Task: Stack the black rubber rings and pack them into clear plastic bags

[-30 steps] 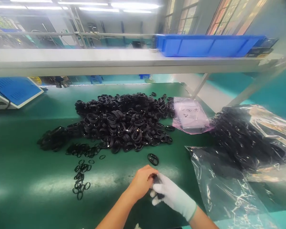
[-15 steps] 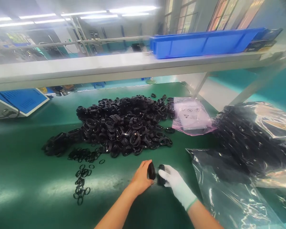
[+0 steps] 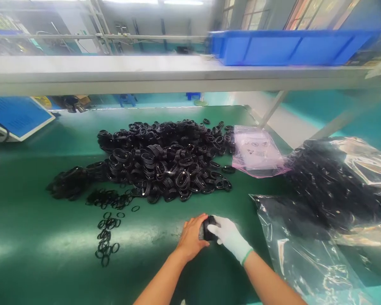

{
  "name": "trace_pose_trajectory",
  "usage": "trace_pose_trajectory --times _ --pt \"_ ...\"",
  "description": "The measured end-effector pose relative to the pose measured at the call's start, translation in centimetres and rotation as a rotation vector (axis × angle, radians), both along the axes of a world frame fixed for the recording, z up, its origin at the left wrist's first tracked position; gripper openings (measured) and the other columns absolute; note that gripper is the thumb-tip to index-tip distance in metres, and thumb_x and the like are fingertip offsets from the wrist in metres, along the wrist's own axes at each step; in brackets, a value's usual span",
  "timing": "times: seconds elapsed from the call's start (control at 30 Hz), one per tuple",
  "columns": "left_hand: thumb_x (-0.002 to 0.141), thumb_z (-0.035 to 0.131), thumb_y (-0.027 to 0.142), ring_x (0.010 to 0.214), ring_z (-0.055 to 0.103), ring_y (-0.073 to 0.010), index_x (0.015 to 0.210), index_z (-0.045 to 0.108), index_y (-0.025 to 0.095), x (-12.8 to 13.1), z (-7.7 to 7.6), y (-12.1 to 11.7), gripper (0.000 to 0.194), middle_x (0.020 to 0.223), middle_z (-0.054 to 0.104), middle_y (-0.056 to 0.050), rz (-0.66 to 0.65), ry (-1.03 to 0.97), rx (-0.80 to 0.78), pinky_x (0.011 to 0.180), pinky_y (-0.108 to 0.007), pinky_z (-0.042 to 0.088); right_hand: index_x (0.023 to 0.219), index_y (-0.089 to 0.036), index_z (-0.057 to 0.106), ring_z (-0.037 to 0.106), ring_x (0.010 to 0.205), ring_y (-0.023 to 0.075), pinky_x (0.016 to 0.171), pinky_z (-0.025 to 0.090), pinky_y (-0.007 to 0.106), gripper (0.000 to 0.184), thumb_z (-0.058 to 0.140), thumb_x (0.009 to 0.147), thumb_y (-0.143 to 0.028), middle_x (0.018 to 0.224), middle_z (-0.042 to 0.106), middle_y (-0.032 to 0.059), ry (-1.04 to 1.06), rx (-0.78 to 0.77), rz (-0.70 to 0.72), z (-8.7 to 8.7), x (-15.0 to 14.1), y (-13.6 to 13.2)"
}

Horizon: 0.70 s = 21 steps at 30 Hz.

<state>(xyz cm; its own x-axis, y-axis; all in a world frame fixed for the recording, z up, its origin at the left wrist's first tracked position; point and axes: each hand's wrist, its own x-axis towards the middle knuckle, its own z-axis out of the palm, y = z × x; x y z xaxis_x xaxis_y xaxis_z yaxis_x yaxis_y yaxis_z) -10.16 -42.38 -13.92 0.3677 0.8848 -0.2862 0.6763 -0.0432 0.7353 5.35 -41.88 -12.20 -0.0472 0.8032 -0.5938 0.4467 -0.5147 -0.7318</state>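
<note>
Low over the green table, a bundle of coiled black cables (image 3: pixel 210 229) stands upright between my two hands. My bare left hand (image 3: pixel 192 236) is closed on its left side, fingers over the top and thumb below. In its white glove, my right hand (image 3: pixel 227 235) grips the bundle from the right, thumb across the front. Beyond the hands lies a big heap of coiled black cables (image 3: pixel 165 163). Small black rings (image 3: pixel 104 241) are scattered to the left, below a denser cluster of rings (image 3: pixel 106 198).
A pink-tinted plastic bag (image 3: pixel 257 150) lies right of the heap. Clear bags of black coils (image 3: pixel 333 186) fill the right side, a flat clear bag (image 3: pixel 305 250) in front. Above the table runs a shelf (image 3: pixel 114 78) carrying a blue bin (image 3: pixel 292 48). A blue-and-white box (image 3: pixel 22 114) stands far left.
The hands have come together, and the coils that each held apart now meet as one bundle. The camera view has tilted down slightly.
</note>
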Motion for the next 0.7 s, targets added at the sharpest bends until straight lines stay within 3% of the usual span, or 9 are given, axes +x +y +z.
trace_pose_trajectory --times 0.1,0.2,0.3,0.37,0.5,0.6,0.7 --pt "0.055 0.07 0.02 0.126 0.028 -0.0243 0.127 0.033 0.037 -0.1 0.0 0.0 0.082 0.138 0.034 0.006 -0.014 0.054 -0.045 0.105 -0.048 0.014 0.122 -0.013 0.043 0.05 0.103 0.0252 0.084 0.041 0.034 0.052 0.049 0.073 -0.03 0.111 0.051 0.0141 -0.143 0.046 0.036 0.0 -1.1 -0.2" --pt "0.058 0.07 0.023 0.126 0.03 -0.0239 0.127 0.036 0.034 -1.2 1.7 1.5 0.078 0.138 0.033 0.003 -0.073 0.053 -0.017 0.105 -0.042 0.021 0.128 -0.006 0.035 0.043 0.114 0.026 0.094 0.033 0.032 0.056 0.045 0.077 -0.027 0.12 0.044 0.0192 -0.346 0.02 0.12 0.4 -2.2 -0.1" --pt "0.071 0.056 0.017 0.123 0.033 -0.0207 0.128 0.036 0.03 -2.8 4.9 5.5 0.062 0.137 0.034 0.0 0.036 0.17 0.329 0.103 -0.038 0.027 0.13 -0.004 0.03 0.044 0.114 0.0254 0.094 0.032 0.03 0.058 0.042 0.079 -0.027 0.121 0.043 0.0199 -0.432 -0.035 0.176 0.9 -2.6 0.1" --pt "0.072 0.049 0.007 0.123 0.031 -0.0246 0.131 0.029 0.03 -3.6 6.8 8.8 0.067 0.141 0.026 -0.002 0.063 0.34 0.546 0.1 -0.044 0.027 0.13 -0.005 0.03 0.046 0.112 0.0252 0.093 0.033 0.03 0.057 0.042 0.079 -0.026 0.121 0.043 0.0194 -0.428 -0.038 0.184 1.1 -2.7 0.2" --pt "0.067 0.052 0.0 0.119 0.036 -0.0258 0.127 0.035 0.024 -4.3 8.9 13.5 0.067 0.134 0.037 -0.009 -0.095 0.445 0.59 0.098 -0.043 0.03 0.128 -0.01 0.035 0.05 0.106 0.0236 0.089 0.036 0.029 0.052 0.042 0.079 -0.025 0.118 0.045 0.0166 -0.411 -0.003 0.171 1.1 -2.6 0.0" --pt "0.062 0.059 0.005 0.117 0.038 -0.0231 0.126 0.036 0.023 -4.8 9.1 12.6 0.071 0.129 0.042 -0.007 -0.082 0.342 0.545 0.101 -0.039 0.029 0.128 -0.01 0.035 0.051 0.103 0.0237 0.087 0.037 0.03 0.052 0.042 0.079 -0.024 0.117 0.044 0.0165 -0.402 -0.004 0.161 1.1 -2.6 -0.1" --pt "0.061 0.064 0.015 0.108 0.046 -0.0184 0.127 0.033 0.028 -4.9 7.5 8.2 0.074 0.123 0.045 -0.002 0.04 0.017 0.322 0.096 -0.033 0.036 0.13 -0.009 0.032 0.05 0.105 0.024 0.088 0.036 0.03 0.054 0.042 0.079 -0.025 0.116 0.043 0.0166 -0.367 -0.015 0.146 1.1 -2.4 -0.2"
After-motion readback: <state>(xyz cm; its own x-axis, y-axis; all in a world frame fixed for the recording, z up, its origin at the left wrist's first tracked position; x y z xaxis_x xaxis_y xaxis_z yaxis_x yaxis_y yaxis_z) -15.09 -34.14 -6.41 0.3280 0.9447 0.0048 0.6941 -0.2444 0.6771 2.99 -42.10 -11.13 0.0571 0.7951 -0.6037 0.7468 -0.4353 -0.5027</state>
